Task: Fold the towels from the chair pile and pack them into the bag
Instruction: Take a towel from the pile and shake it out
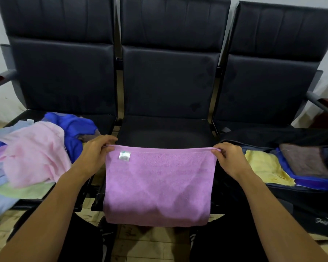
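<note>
We hold a purple towel [157,186] up in front of the middle seat [165,129] of a row of three black chairs. Its top hem runs level, left to right; the cloth hangs straight down from that edge, lower edge just above the tiled floor [150,242]. It looks slightly taller than wide, long axis near vertical, though we cannot be sure. A white label [124,156] sits near the top left corner, facing us. Left hand [95,154]: fingers curled, thumb and fingertips pinching the top left corner. Right hand [229,159]: same grip, pinching the top right corner. Both hands at equal height, the hem taut between them. On the left seat, a loose pile [32,157] of unfolded towels: pink on top, blue behind, pale green and light blue spilling over the front edge. On the right seat, an open dark bag [301,201] with folded towels inside: yellow nearest us, then blue, brown farthest right. The held towel touches neither pile nor bag.
</note>
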`<state>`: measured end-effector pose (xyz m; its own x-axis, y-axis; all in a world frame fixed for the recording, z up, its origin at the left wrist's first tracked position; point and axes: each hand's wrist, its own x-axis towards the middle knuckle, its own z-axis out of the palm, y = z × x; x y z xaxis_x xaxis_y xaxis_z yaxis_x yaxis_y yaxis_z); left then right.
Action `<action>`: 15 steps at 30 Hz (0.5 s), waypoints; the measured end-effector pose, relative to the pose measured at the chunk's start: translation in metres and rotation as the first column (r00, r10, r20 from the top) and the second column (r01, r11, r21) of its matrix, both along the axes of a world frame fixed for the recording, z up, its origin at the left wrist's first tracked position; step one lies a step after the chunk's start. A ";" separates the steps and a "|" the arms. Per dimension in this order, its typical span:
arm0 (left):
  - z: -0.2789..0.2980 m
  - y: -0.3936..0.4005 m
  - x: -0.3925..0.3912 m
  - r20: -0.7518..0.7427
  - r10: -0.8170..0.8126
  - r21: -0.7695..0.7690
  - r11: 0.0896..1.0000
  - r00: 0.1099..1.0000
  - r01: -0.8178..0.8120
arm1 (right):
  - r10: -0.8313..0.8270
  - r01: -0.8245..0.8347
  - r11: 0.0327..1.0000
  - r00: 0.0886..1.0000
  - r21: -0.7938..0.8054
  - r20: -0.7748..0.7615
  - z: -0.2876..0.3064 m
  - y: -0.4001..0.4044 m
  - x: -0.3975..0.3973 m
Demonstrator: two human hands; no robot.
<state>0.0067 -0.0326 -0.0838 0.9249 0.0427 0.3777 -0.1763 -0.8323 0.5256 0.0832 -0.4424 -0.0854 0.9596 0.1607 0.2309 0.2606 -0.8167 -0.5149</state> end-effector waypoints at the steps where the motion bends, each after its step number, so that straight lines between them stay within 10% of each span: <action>1: 0.000 -0.001 -0.001 -0.006 0.023 -0.014 1.000 1.000 -0.023 | -0.011 0.011 1.000 1.000 0.011 0.008 0.000 0.001 -0.002; 15: 0.009 -0.031 -0.019 0.041 0.371 -0.417 0.850 0.928 -0.321 | -0.237 0.245 0.963 0.968 0.112 -0.087 0.009 0.013 -0.032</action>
